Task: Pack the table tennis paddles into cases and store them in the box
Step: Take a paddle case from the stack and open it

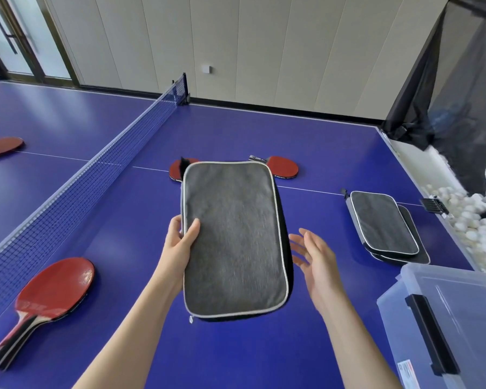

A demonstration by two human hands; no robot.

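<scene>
My left hand (180, 242) grips the left edge of a grey zip case (233, 237) with pale piping, held up over the blue table (320, 153). My right hand (314, 262) hovers just right of the case with fingers spread, not touching it. Two red paddles (282, 167) (176, 170) lie behind the case, partly hidden by it. Another red paddle (51, 290) lies at the near left, and one more paddle (3, 146) lies beyond the net. Two more grey cases (385, 223) lie stacked at the right. A clear plastic box (455, 318) stands at the near right corner.
The net (96, 167) crosses the table on the left. A trough of white balls (472, 220) and a black catch net (446, 94) stand past the table's right edge.
</scene>
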